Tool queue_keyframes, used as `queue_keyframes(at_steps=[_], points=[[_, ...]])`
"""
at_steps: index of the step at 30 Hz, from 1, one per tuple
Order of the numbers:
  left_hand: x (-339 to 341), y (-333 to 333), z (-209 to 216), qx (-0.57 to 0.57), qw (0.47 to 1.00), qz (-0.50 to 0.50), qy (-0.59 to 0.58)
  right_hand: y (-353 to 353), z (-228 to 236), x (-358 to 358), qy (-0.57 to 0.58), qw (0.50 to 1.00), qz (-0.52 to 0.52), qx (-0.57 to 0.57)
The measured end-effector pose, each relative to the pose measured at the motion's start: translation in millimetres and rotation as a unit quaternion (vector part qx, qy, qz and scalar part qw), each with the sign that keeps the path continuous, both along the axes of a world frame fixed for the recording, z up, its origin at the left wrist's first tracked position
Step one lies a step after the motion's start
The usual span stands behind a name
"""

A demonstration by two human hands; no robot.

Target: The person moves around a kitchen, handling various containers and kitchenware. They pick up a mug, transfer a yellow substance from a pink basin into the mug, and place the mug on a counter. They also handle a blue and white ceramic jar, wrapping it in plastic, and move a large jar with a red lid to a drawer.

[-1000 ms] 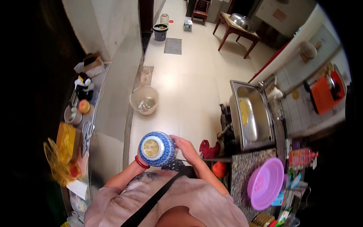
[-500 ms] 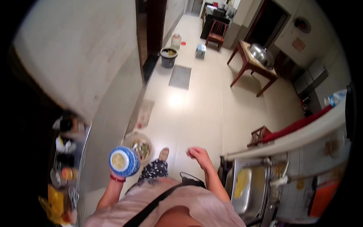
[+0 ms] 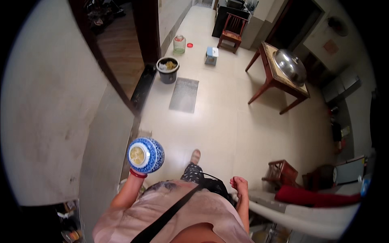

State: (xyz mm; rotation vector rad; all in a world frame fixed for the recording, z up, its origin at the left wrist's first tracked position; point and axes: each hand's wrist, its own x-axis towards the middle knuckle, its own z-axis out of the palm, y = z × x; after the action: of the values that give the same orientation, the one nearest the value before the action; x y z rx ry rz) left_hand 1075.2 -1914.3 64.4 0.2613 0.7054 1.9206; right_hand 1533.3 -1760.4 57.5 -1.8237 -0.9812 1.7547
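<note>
A blue-and-white patterned porcelain jar (image 3: pixel 156 156) rests in my left hand (image 3: pixel 137 171), whose fingers are mostly hidden behind it. A white ring round a yellowish disc faces up; whether that is the mouth or the base, I cannot tell. A red bracelet (image 3: pixel 138 174) circles my left wrist. My right hand (image 3: pixel 240 184) hangs by my right side with its fingers curled in and nothing visible in them. One foot (image 3: pixel 196 156) shows ahead of me on the pale tiles.
A wall (image 3: pixel 44 101) and a doorway (image 3: pixel 115 48) run along the left. Ahead stand a bin (image 3: pixel 167 75), a glass jar (image 3: pixel 179 45), a small blue-white box (image 3: pixel 211 56) and a grey mat (image 3: pixel 184 95). At the right are a table (image 3: pixel 279 77) with a metal domed lid (image 3: pixel 289 67) and a wooden stool (image 3: pixel 280 173).
I have stepped forward; the basin on the floor and the sink have mostly left the view. The jar stays in my left hand. My right hand has swung to the right and lower.
</note>
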Motion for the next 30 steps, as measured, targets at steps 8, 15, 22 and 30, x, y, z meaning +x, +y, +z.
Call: queue_keyframes(at_steps=[8, 15, 22, 30], points=[[-38, 200, 3, -0.187, 0.943, 0.149, 0.233, 318, 9, -134, 0.014, 0.995, 0.064, 0.070], [-115, 358, -17, -0.162, 0.955, 0.193, 0.159, 551, -42, -265, -0.017, 0.963, 0.246, 0.111], [-203, 546, 15, 0.061, 0.990, 0.056, -0.112, 648, -162, -157, -0.362, 0.744, 0.558, 0.067], [-298, 773, 17, -0.079, 0.992, 0.087, 0.045, 731, -174, -126, -0.307, 0.895, 0.180, -0.267]])
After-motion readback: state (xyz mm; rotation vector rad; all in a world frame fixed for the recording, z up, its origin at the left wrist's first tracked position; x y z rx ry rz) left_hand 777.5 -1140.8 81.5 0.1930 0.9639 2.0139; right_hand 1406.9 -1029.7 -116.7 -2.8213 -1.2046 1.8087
